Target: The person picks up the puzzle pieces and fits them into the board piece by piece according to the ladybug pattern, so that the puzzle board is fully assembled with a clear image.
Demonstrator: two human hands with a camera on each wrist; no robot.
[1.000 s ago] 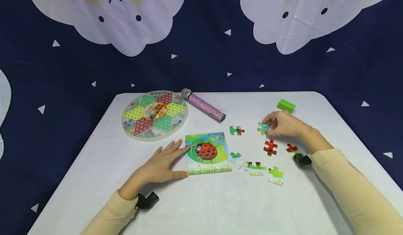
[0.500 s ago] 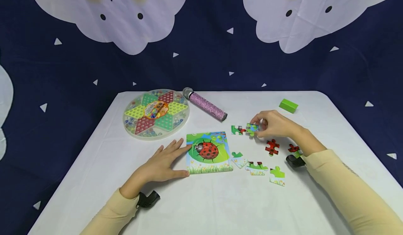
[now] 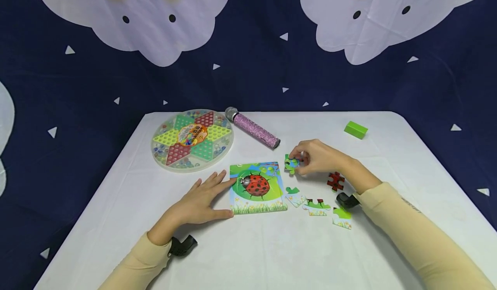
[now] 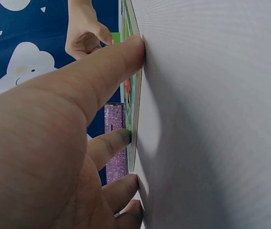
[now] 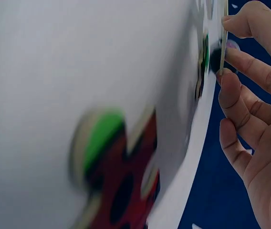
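My right hand (image 3: 320, 157) pinches a blue-and-green jigsaw piece (image 3: 291, 165) between thumb and fingers, near the upper right corner of a ladybug picture board (image 3: 257, 187). In the right wrist view the held piece shows edge-on, apart from the white surface. It covers most of a green-and-red piece lying there. Spread fingers of my left hand (image 3: 202, 200) rest at the board's left edge, thumb at its lower left corner. A red spotted piece (image 3: 335, 181) lies below my right hand. Several grass-and-flower pieces, one of them a wide piece (image 3: 316, 208), lie right of the board.
A round Chinese checkers board (image 3: 192, 141) with marbles sits at the back left. Beside it lies a pink glittery microphone (image 3: 256, 130). A green block (image 3: 355, 130) stands at the back right. Behind the white table (image 3: 248, 255) hangs a dark blue cloud-patterned cloth (image 3: 248, 83).
My right hand has carried the blue-and-green jigsaw piece leftward, over the green-and-red one near the board. My right wrist now covers another red piece. My left hand has stayed put.
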